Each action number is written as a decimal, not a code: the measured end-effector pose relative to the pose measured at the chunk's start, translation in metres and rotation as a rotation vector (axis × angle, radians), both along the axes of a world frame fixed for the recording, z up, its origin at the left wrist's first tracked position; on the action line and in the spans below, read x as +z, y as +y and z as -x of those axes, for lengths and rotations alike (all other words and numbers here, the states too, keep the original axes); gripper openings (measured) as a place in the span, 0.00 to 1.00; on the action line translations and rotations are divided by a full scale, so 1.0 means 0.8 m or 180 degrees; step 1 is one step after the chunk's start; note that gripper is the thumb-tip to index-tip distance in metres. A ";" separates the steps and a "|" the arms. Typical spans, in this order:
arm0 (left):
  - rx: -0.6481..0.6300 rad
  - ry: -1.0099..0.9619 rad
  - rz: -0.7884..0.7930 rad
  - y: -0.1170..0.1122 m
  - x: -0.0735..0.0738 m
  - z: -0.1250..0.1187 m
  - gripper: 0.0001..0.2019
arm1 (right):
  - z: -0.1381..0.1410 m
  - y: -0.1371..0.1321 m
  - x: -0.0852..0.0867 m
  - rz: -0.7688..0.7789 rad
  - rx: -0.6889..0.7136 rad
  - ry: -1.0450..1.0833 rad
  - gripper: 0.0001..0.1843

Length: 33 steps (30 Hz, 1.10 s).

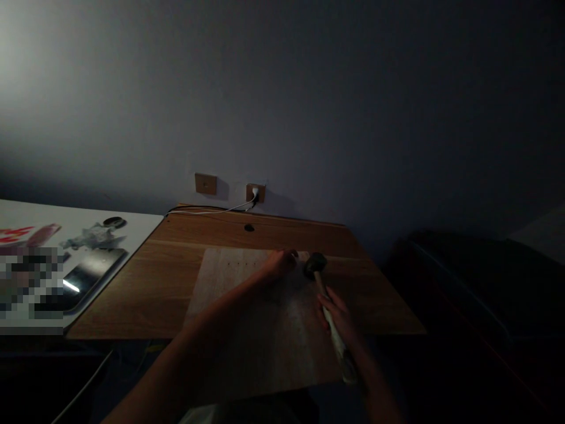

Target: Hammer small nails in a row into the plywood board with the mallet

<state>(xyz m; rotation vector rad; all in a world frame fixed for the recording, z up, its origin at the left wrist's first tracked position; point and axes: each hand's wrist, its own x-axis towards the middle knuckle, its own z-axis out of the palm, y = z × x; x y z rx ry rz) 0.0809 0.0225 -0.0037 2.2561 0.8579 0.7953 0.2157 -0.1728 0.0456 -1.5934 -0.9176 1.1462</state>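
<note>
A pale wooden board [247,330] lies on a brown wooden desk [172,277], overhanging its near edge. My right hand [338,315] is wrapped round the light handle of a hammer [322,282], whose dark head rests near the board's far right corner. My left hand [280,263] reaches across the board to that same far corner, fingers curled together close to the hammer head; what they pinch is too small and dark to make out. A row of small dots shows along the board's far edge.
Two wall sockets [256,192] sit behind the desk, one with a white cable plugged in. A white table [132,227] at the left carries a dark tablet [90,274] and crumpled wrapping. Dark furniture stands at the right.
</note>
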 end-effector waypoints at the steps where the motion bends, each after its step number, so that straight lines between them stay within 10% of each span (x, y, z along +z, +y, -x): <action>1: -0.0001 -0.0010 0.0020 -0.001 0.000 0.000 0.17 | 0.001 0.002 0.000 -0.0004 0.0017 -0.0002 0.20; 33: -0.0033 0.0042 0.0055 -0.013 0.015 0.005 0.16 | 0.007 0.011 -0.017 -0.0231 0.0041 0.0047 0.18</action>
